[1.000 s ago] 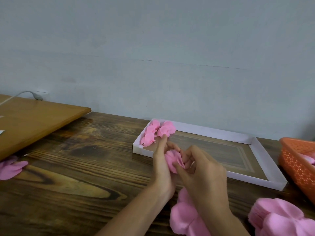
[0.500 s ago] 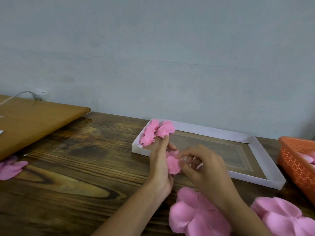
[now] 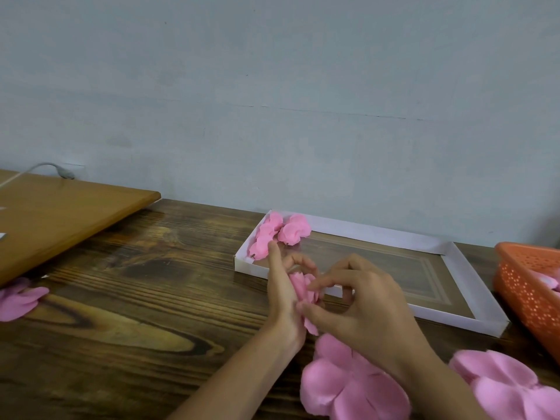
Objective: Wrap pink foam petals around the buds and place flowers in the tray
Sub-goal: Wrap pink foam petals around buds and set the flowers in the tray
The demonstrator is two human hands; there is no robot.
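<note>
Pink foam flower: cradled in curled left grip, pinched by right grip thumb and forefinger. Tray just beyond grips; petal stack beneath right.

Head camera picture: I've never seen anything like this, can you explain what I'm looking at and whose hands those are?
It is one picture, from a camera worn on a person's head, looking down at their own bare hands. No machine is involved. The left hand and right hand together hold a small pink foam flower, and the right fingers pinch its petals. On the dark wooden table lies a shallow white tray with a few finished flowers in its far-left corner. Loose pink petal stacks lie near the wrists. An orange basket stands at the right.
</note>
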